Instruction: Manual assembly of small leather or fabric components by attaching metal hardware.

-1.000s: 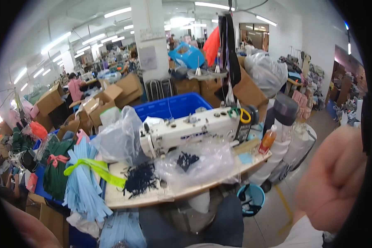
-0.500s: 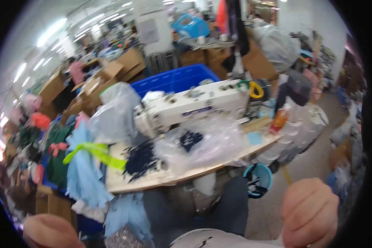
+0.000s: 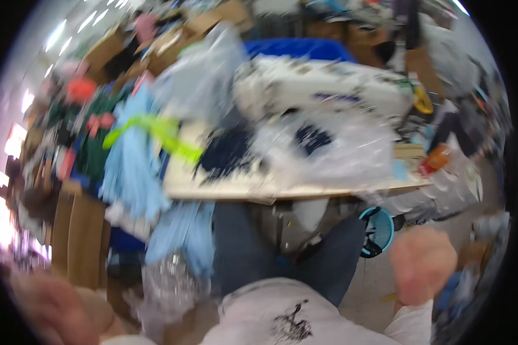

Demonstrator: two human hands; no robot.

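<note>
Blurrily, 2 hands, right hand [image 3: 421, 263] with fingers curled into an empty fist and left hand [image 3: 52, 307] too smeared to tell, hang nearer the lap than before, below 1 table [image 3: 282, 190] bearing 1 white sewing machine [image 3: 328, 86].

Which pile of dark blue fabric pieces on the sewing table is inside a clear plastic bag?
The smaller right-hand pile, seen through the clear plastic bag in front of the white sewing machine. The larger left pile lies bare on the tabletop.
</note>
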